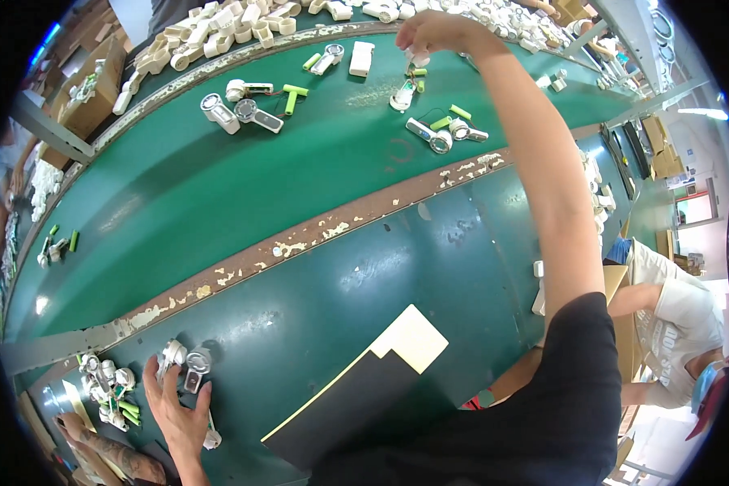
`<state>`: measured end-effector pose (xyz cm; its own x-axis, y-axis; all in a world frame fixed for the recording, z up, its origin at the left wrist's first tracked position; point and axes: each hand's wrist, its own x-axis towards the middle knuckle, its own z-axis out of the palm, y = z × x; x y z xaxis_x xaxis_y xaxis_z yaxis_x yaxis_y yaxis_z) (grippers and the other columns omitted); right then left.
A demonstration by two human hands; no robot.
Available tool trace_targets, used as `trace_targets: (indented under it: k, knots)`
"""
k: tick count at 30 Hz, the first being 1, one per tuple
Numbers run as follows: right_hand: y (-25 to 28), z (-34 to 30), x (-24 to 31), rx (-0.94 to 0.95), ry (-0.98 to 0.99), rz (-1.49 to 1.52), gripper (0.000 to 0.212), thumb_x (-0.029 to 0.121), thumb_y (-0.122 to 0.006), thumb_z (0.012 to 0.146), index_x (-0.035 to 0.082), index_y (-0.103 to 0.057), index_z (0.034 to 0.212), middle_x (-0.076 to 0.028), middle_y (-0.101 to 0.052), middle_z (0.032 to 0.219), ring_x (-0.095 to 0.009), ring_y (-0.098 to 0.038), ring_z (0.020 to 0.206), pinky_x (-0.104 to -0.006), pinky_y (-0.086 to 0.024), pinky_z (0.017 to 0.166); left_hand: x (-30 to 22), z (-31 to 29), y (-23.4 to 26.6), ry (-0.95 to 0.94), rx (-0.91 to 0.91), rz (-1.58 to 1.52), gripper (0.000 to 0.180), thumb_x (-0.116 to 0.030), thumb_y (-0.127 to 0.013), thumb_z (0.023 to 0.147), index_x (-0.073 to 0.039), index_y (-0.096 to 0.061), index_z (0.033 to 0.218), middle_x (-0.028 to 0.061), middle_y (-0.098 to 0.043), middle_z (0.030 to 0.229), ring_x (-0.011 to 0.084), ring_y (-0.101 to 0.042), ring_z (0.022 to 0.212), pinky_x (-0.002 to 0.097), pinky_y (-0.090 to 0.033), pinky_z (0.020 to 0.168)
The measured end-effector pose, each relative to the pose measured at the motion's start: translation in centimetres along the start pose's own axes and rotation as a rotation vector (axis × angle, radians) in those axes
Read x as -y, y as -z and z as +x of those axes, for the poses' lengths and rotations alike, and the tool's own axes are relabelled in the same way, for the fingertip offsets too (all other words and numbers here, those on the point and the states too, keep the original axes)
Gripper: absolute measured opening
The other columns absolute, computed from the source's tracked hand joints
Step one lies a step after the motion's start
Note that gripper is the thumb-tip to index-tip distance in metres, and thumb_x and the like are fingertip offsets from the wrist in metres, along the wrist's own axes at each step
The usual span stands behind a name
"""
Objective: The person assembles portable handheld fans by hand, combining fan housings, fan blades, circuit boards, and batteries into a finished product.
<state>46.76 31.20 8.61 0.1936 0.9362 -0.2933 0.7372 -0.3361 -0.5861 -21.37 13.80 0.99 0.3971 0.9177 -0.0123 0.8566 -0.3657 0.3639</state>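
My right hand [441, 32] is stretched across to the far side of the green conveyor belt [243, 194]. Its fingers are closed on a small white fan part [418, 58], and thin wires seem to run below it to a white fan piece [402, 97] with green battery cells beside it. On the near blue-green table [364, 267], my left hand [176, 413] lies with thumb and fingers apart around a white fan part [172, 353] and a grey-white handheld fan [196, 368]. Another white piece [211, 437] shows partly beneath the thumb.
Fan assemblies [255, 113] with green cells sit in groups along the belt. White housings [219, 32] are heaped beyond it. A peeling brown rail [324, 231] divides belt and table. Near me lies a black and cream sheet [356, 397]. Another person's tattooed forearm [130, 458] is at lower left.
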Motion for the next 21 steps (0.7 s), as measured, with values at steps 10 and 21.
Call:
trace_targets:
  k: [10,21]
  knots:
    - [-3.8,-17.5,11.6,0.268,0.459,0.308,0.040,0.006,-0.071,0.082,0.002,-0.064,0.121,-0.011,-0.068,0.123,-0.019,-0.063,0.118,-0.0326,-0.050,0.102,-13.5,5.7,1.1,-0.495,-0.242,-0.577,0.056,-0.015,-0.082,0.085,-0.003,-0.062,0.136,0.0195,-0.060,0.138,0.0365,-0.059,0.128,0.0430,-0.047,0.106]
    - [-15.7,-33.2,12.8,0.244,0.645,0.815,0.033,-0.001,-0.068,0.092,-0.003,-0.064,0.125,-0.013,-0.067,0.127,-0.021,-0.064,0.120,-0.0366,-0.052,0.104,-18.6,5.8,-0.6,-0.526,0.323,-1.237,0.026,-0.014,-0.066,0.102,0.002,-0.067,0.122,0.0049,-0.072,0.096,0.0096,-0.064,0.086,0.0260,-0.052,0.075]
